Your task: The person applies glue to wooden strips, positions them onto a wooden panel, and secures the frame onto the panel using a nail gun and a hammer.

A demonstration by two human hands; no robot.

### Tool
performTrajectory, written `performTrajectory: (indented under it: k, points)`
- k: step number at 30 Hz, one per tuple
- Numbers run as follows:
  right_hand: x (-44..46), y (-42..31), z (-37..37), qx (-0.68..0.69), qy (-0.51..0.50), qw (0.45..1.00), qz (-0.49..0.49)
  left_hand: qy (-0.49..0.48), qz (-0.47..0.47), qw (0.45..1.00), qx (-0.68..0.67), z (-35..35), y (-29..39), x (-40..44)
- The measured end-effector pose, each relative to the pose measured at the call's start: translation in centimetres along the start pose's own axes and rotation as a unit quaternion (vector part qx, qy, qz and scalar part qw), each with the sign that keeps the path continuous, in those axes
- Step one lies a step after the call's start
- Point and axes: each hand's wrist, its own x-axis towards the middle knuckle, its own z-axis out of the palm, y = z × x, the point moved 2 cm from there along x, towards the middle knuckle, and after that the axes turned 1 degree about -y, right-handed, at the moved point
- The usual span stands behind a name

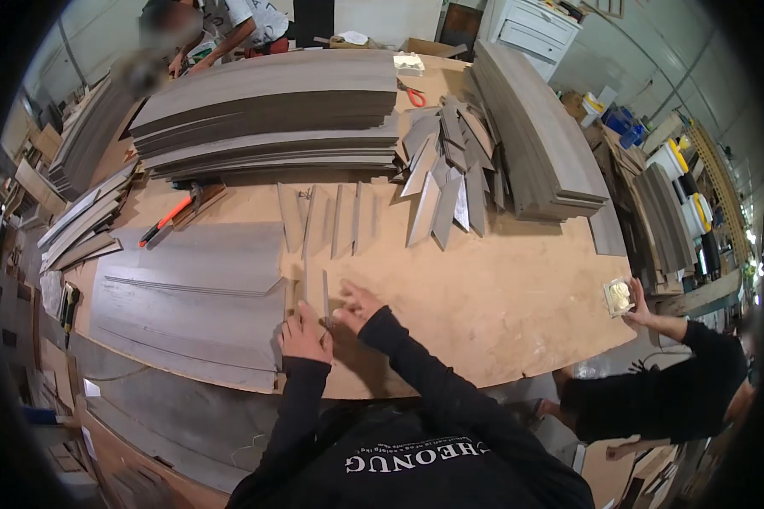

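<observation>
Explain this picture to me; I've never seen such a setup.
No machine here: a person works with two bare hands. The one picture comes from a camera on that person's head, looking forward and down, so the black sleeves enter from below. The left hand is at a narrow strip, the right hand close to a shorter strip; I cannot tell whether either is gripped. The worktable carries stacked grey boards, a pile of angle-cut pieces, an orange-handled hammer and red-handled scissors. At the table's right edge, another person's hand is at a small container.
</observation>
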Motion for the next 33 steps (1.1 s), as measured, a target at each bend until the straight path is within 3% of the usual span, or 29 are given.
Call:
performTrajectory:
  k: [2, 6, 7, 10, 16, 21, 24, 33]
  points:
    - [0.9, 0.6, -1.3, -0.092, 0.060, 0.993, -0.048, -0.010, 0.005, 0.990, 0.141, 1.0, -0.5, 0.3]
    - [1.6, 1.2, -4.2, -0.178, 0.131, 0.971, -0.093, -0.005, 0.026, 0.992, 0.126, -2.3, 0.5, 1.6]
    - [1.8, 0.6, -4.8, -0.160, 0.134, 0.974, -0.086, 0.083, 0.068, 0.987, 0.117, -2.1, -0.4, 2.8]
    - [3.6, 0.2, -5.8, -0.194, 0.158, 0.960, -0.124, 0.133, 0.092, 0.984, 0.075, -0.9, -2.5, 9.2]
    - [8.4, 1.0, -6.8, -0.301, 0.115, 0.947, -0.004, 0.002, 0.008, 0.995, 0.099, 2.2, -5.1, 21.7]
    - [11.8, 1.9, -6.1, -0.408, 0.027, 0.911, 0.052, -0.139, 0.137, 0.971, 0.138, 2.7, -4.7, 23.7]
    - [11.8, 1.4, -5.2, -0.430, 0.022, 0.902, 0.034, -0.117, 0.203, 0.968, 0.085, 2.8, -5.3, 22.6]
    - [11.7, 2.7, -5.2, -0.386, 0.021, 0.922, 0.012, -0.072, 0.235, 0.967, 0.068, 3.5, -5.1, 21.9]
